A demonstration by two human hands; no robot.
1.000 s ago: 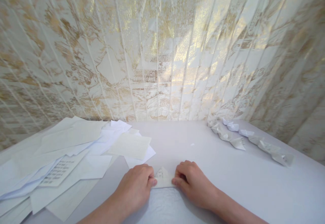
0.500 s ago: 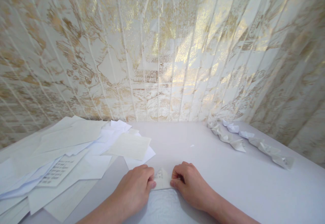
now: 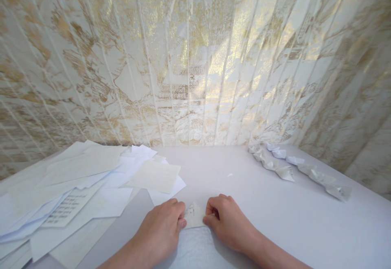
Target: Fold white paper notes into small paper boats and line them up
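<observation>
A small folded piece of printed paper [image 3: 193, 215] lies on the white table [image 3: 269, 216] near its front edge. My left hand [image 3: 161, 230] has its fingers curled and pinches the paper's left end. My right hand [image 3: 227, 220] is curled too and pinches the right end. The two hands are close together, so only a narrow peaked part of the paper shows between them.
A loose heap of white sheets [image 3: 76, 187] covers the table's left side. Several folded paper pieces [image 3: 293, 167] lie in two rows at the back right. A cream and gold curtain [image 3: 195, 57] hangs behind the table.
My hands have drawn closer together. The visible part of the folded paper between them has become narrower.
</observation>
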